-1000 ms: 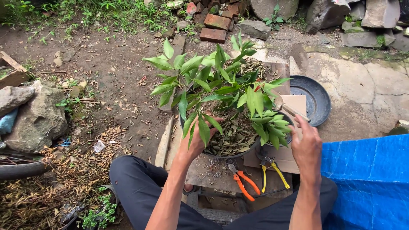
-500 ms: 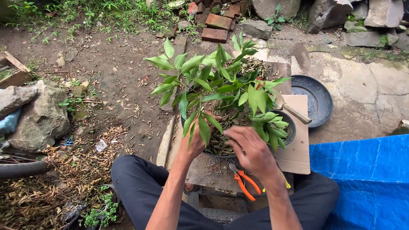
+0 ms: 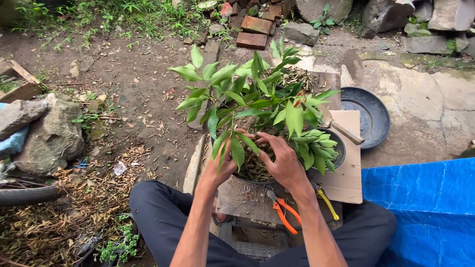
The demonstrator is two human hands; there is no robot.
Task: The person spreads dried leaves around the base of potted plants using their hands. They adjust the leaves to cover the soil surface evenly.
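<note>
The right hand [image 3: 283, 160] lies palm down on the dry leaf litter [image 3: 257, 165] that fills the pot [image 3: 340, 148], fingers spread and slightly curled into it; its grip is wide and closed on nothing that shows. The left hand [image 3: 221, 165] rests against the near left rim, partly hidden behind hanging leaves, so whether its grip closes on the rim or a stem cannot be told. The pot stands on a wooden board [image 3: 247, 195] with a sheet of cardboard [image 3: 346, 173] beside it, right in front of the person's knees.

The plant [image 3: 257, 99] looks light and springy: thin stems and long soft leaves that would bend or tear if pulled. The litter seems loose and crumbly, likely to slip through open fingers, so it is best gathered in a cupped hand. The filled pot is probably the heavy part, and its rim or underside looks the safest hold, not the stems.

Just beside the right wrist lie orange-handled pruners [image 3: 284, 212] and yellow-handled pliers [image 3: 326, 202]; a trowel [image 3: 341, 127] rests across the far rim, and a dark shallow dish [image 3: 371, 116] sits on the concrete beyond.

A second ago the right hand was out at the right rim; it has since crossed inward onto the litter. The left hand has stayed put.
</note>
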